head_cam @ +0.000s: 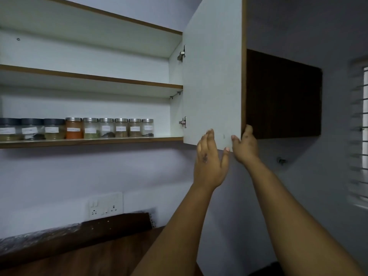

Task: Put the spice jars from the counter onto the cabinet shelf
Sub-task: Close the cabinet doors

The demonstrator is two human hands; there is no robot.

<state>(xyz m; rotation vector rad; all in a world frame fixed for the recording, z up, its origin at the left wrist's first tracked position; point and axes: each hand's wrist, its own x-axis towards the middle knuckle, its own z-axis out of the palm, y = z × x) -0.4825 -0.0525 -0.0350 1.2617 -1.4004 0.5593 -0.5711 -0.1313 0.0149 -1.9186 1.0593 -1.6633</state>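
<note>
Head view: nine labelled glass spice jars [79, 128] lined along lowest cabinet shelf [89, 140]; white laminate door [213, 76] steadied, left hand [210, 162] spread flat, right hand [246, 146] curled round edge, probably for closing.

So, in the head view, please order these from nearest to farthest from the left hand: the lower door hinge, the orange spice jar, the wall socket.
From the left hand:
1. Lower door hinge, just up-left, on the door's inner edge.
2. Wall socket, down-left on the wall.
3. Orange spice jar, far left on the bottom shelf.
</note>
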